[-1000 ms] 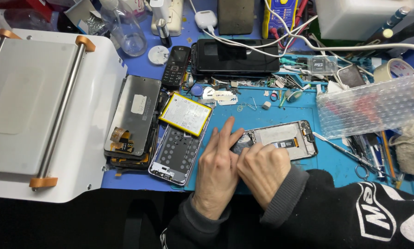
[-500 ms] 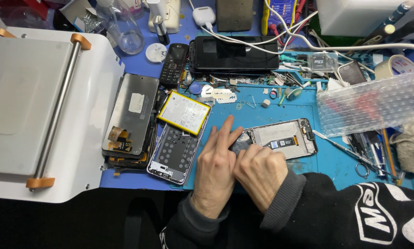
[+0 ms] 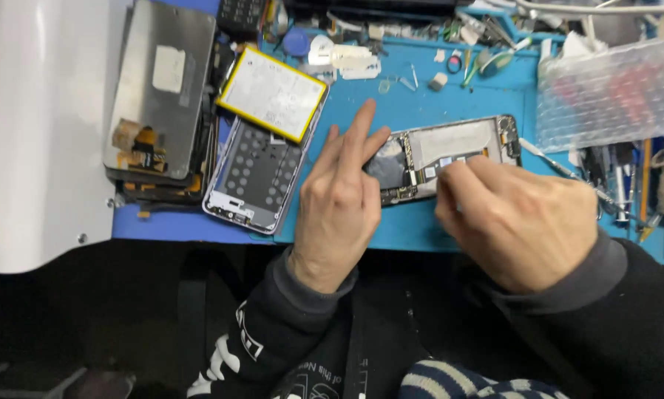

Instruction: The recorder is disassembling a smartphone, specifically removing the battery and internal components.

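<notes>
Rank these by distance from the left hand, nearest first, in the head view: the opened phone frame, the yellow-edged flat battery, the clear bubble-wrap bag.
1. Opened phone frame: touching the left hand, at its fingertips to the right.
2. Yellow-edged flat battery: up and to the left, apart from it.
3. Clear bubble-wrap bag: far right, beyond the frame.

Two hands, one opened phone, one yellow-edged battery, one bubble-wrap sheet.

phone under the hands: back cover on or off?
Off. The opened phone lies flat on the blue mat, circuit board and inner frame exposed, left hand pinning it, right hand working inside.
</notes>
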